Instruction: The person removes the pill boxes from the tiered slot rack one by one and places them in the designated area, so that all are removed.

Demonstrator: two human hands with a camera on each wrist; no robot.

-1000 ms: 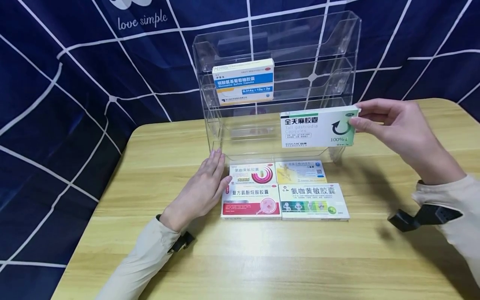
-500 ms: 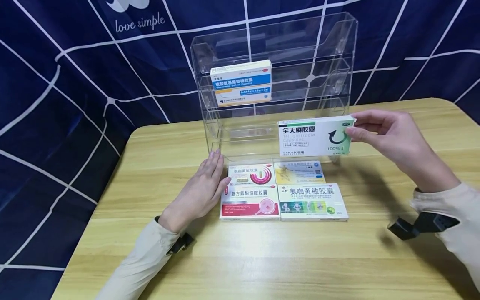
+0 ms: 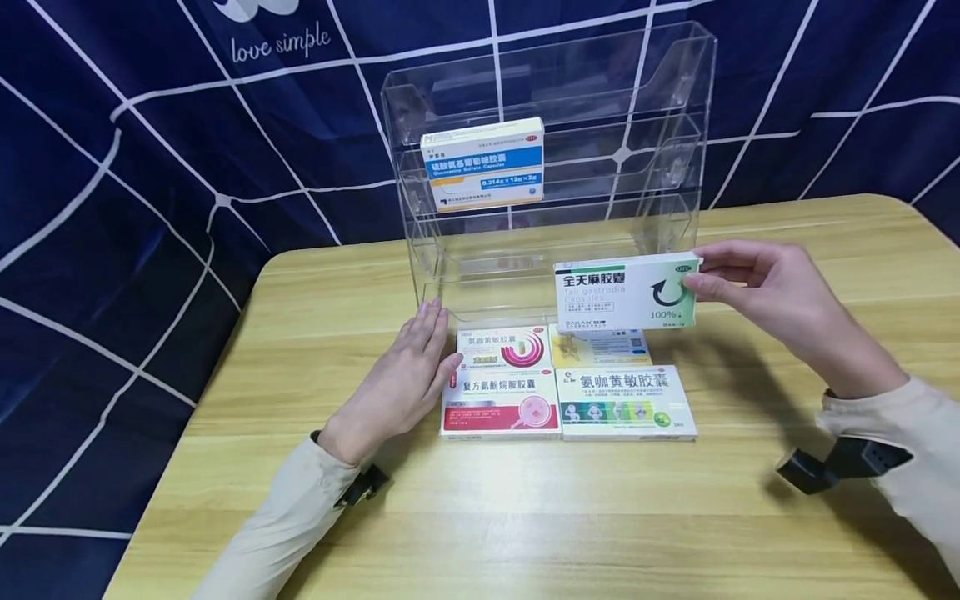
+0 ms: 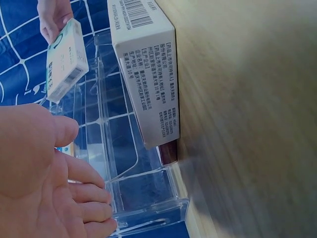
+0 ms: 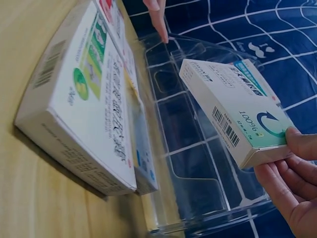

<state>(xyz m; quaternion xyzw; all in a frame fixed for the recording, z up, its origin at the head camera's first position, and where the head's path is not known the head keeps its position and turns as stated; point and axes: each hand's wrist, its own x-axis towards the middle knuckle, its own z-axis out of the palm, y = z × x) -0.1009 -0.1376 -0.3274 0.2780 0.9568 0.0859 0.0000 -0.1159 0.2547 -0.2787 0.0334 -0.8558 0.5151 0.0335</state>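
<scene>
My right hand [image 3: 772,304] pinches the right end of a white and green medicine box [image 3: 626,292], thumb on its front. The box is held up in front of the lower part of a clear acrylic rack [image 3: 487,296], partly covering a yellow and white box [image 3: 600,348] lying behind. With fingers straight, my left hand [image 3: 401,383] touches the rack's lower left front corner. Right of that hand lie a pink-ringed box [image 3: 506,346] and a red and white box [image 3: 501,404]. A green and white box [image 3: 628,402] lies beside them.
A blue and white box [image 3: 485,164] stands in an upper tier of the rack, on its left side. Behind the wooden table [image 3: 480,517] hangs a dark blue cloth [image 3: 315,133] with white lines.
My right hand has lowered the white and green medicine box and brought it slightly nearer, from in front of the rack's lower tier. The left hand stays at the rack's corner.
</scene>
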